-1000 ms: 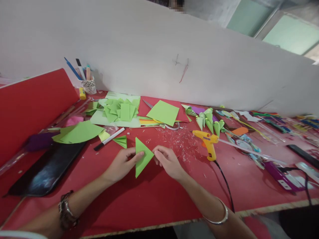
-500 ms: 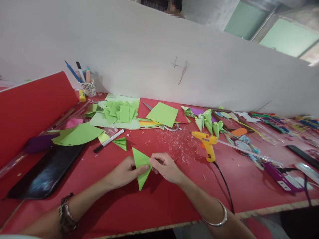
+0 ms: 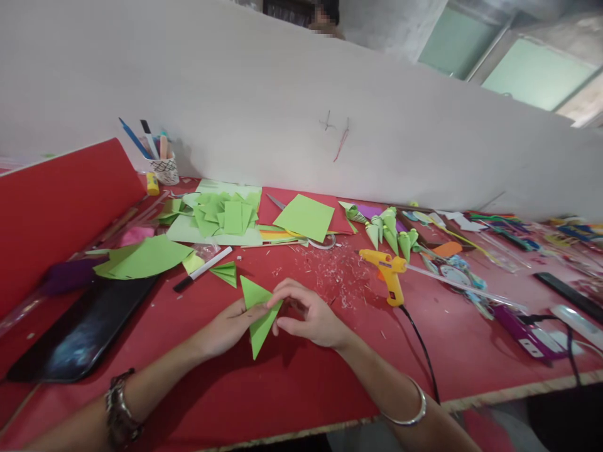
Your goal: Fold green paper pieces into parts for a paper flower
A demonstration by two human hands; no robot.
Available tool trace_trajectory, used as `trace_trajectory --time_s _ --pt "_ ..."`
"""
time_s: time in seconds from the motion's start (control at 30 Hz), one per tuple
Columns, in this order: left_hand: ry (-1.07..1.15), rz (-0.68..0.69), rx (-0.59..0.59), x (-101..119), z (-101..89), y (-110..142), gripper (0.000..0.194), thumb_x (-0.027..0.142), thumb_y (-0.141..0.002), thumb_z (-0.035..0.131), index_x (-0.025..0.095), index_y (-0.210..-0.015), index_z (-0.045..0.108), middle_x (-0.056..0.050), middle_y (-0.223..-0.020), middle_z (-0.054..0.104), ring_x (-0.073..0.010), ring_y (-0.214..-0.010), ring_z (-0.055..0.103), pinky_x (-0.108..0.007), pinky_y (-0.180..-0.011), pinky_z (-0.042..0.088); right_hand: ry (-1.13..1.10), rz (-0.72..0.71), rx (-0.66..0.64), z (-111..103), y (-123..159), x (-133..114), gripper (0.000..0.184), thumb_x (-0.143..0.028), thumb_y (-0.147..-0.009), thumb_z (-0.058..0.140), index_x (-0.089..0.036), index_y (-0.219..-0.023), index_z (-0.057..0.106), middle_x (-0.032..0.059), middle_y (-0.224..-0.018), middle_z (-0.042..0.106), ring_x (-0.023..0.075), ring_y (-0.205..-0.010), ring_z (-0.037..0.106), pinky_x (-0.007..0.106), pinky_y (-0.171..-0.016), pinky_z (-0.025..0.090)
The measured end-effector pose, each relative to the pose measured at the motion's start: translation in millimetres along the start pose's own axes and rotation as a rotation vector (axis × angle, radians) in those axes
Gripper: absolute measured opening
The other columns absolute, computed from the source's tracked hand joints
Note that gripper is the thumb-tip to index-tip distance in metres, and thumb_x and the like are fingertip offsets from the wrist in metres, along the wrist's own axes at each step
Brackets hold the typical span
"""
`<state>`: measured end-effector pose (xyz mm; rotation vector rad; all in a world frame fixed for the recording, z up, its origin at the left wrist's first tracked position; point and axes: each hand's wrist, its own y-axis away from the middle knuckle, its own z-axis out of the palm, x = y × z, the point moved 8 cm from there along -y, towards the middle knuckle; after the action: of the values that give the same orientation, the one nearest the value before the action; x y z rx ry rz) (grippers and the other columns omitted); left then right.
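Below the centre of the frame, a green paper triangle (image 3: 260, 331) is held above the red worktop (image 3: 330, 389) by the left hand (image 3: 223, 331), its thumb laid across the front. The triangle's right corner is met by the fingertips of the right hand (image 3: 313, 319), whose fingers are loosely curled and whose thumb is held apart; whether the paper is also pinched by it cannot be told. Just beyond the left hand, a small folded green piece (image 3: 226, 274) is seen beside a white marker (image 3: 210, 262) with a black cap. Toward the upper centre, a pile of green paper pieces (image 3: 230, 213) is spread on pale sheets, and scissors are partly covered by a green square sheet (image 3: 305, 216). Right of centre, a yellow glue gun (image 3: 389, 270) is placed in front of rolled green cones (image 3: 389, 229), with paper shreds (image 3: 330, 270) scattered to its left.
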<state>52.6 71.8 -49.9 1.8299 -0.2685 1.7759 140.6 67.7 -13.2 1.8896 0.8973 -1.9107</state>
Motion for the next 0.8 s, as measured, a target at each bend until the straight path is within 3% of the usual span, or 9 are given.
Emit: trace_trajectory --time_s 0.17,0.37,0.5,0.7,0.8 --pt "-0.061 0.009 -0.049 -1.0 2.6 2.0 0.038 0.042 -0.080 0.038 0.015 -0.070 0.063 -0.004 -0.077 0.066 -0.0196 -0.080 0.058 -0.029 -0.083 0.039 0.101 -0.015 0.088 -9.5 -0.7 -0.6 0.018 -0.023 -0.075 0.059 -0.020 -0.094 0.059 0.0012 -0.089 0.049 0.0092 -0.073 0.055 0.025 -0.069 0.045" --pt "-0.108 -0.018 0.006 -8.0 -4.8 1.3 0.045 0.041 -0.080 0.028 0.013 -0.067 0.062 -0.005 -0.069 0.066 -0.0203 -0.072 0.058 -0.030 -0.077 0.040 0.147 0.000 0.075 -9.1 0.2 0.3 0.027 -0.024 -0.072 0.063 -0.022 -0.098 0.061 0.0024 -0.092 0.052 0.0125 -0.083 0.054 0.029 -0.078 0.044" --pt "-0.128 0.029 -0.042 -2.3 -0.2 2.0 0.045 0.038 -0.081 0.027 0.014 -0.069 0.063 -0.004 -0.071 0.066 -0.0200 -0.075 0.058 -0.030 -0.079 0.040 0.110 0.012 0.076 -9.2 -0.2 0.2 0.023 -0.024 -0.072 0.063 -0.022 -0.094 0.063 0.0025 -0.090 0.052 0.0126 -0.082 0.054 0.028 -0.077 0.044" --pt "-0.272 0.028 0.049 6.4 -5.4 5.5 0.043 0.035 -0.080 0.027 0.016 -0.068 0.064 -0.003 -0.076 0.066 -0.0200 -0.079 0.057 -0.028 -0.081 0.039 0.117 0.012 0.131 -12.9 -0.7 2.5 0.014 -0.026 -0.073 0.062 -0.020 -0.086 0.064 0.0021 -0.085 0.054 0.0113 -0.075 0.055 0.026 -0.069 0.045" --pt "-0.312 0.049 -0.015 10.3 2.4 6.2 0.046 0.034 -0.081 0.024 0.016 -0.070 0.065 -0.004 -0.073 0.064 -0.0187 -0.072 0.056 -0.027 -0.073 0.042 0.124 0.023 0.199 -17.1 -1.1 5.2 0.012 -0.028 -0.076 0.057 -0.017 -0.074 0.062 0.0013 -0.076 0.055 0.0104 -0.068 0.054 0.025 -0.065 0.044"
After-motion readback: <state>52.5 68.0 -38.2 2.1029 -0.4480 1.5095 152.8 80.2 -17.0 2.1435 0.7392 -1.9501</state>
